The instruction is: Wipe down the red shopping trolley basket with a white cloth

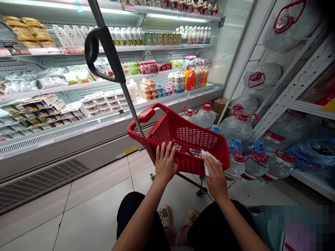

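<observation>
In front of me stands a red plastic shopping basket point(195, 118) with slotted walls, mounted on a wheeled frame with a long grey pole. A black loop handle point(106, 54) sits on that pole. My left hand point(165, 163) rests on the near rim toward the pole, fingers stretched and slightly apart, with nothing in it. Farther right along the same rim, my right hand point(216, 176) presses a folded white wipe point(206, 164) against the plastic. Its fingers lie over the wipe and hide part of it.
A refrigerated display case point(104, 125) holding dairy tubs, cartons and bottles runs along the left and back. Several large water bottles point(255, 164) stand on the floor close to the basket's right end. Metal shelving point(295, 80) rises at right. Pale tiles point(96, 205) cover the floor.
</observation>
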A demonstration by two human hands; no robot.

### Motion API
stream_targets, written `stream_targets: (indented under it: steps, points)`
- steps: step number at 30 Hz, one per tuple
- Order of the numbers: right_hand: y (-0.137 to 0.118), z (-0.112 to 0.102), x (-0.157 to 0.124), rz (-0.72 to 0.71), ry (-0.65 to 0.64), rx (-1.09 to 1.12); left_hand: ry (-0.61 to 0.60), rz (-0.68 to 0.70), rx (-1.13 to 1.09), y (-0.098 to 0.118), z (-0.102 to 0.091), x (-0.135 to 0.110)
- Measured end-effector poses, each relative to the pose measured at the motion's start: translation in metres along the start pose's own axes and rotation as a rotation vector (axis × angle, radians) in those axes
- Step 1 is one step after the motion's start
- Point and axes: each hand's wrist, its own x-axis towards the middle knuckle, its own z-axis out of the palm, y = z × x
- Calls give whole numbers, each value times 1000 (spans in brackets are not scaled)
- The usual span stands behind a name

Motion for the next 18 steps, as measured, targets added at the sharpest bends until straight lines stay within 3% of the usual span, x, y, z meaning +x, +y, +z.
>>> stream_targets:
  steps: [4, 13, 18]
  points:
    - [-25, 15, 14, -111, -44, 28, -2, 39, -26, 9, -7, -4]
    - [-17, 6, 11, -146, -71, 58, 62, 21, -4, -50, -49, 26]
    - [-33, 15, 21, -103, -42, 73, 10, 80, -12, -47, -54, 27]
